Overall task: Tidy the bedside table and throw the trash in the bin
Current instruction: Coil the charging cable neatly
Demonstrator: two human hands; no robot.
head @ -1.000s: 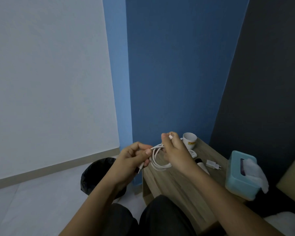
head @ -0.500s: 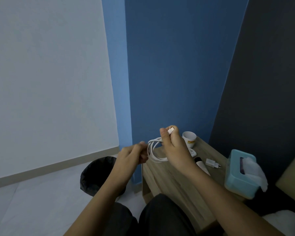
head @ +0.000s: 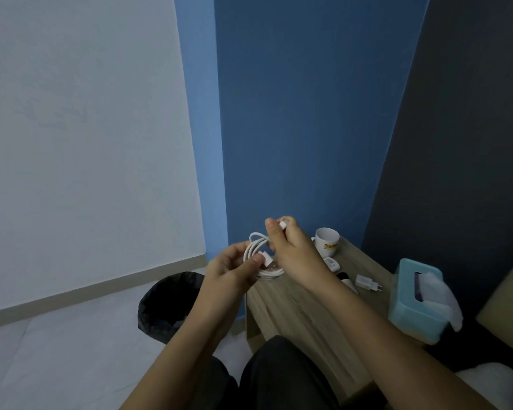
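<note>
A coiled white cable (head: 259, 253) hangs between both hands above the left end of the wooden bedside table (head: 290, 309). My left hand (head: 231, 270) pinches one plug and the loops of the coil. My right hand (head: 293, 255) grips the other end, with a small white plug showing at its fingertips. On the floor left of the table stands a black bin (head: 169, 306) lined with a dark bag.
On the table lie a white mug (head: 327, 241), a small white device (head: 331, 264), a white charger plug (head: 366, 283), a dark-tipped tube behind my right forearm, and a teal tissue box (head: 415, 306). Blue wall behind, dark headboard right, my knees below.
The loops have been gathered tighter between my hands. My left hand has moved right, closer to the right hand, and now shows a plug at its fingertips.
</note>
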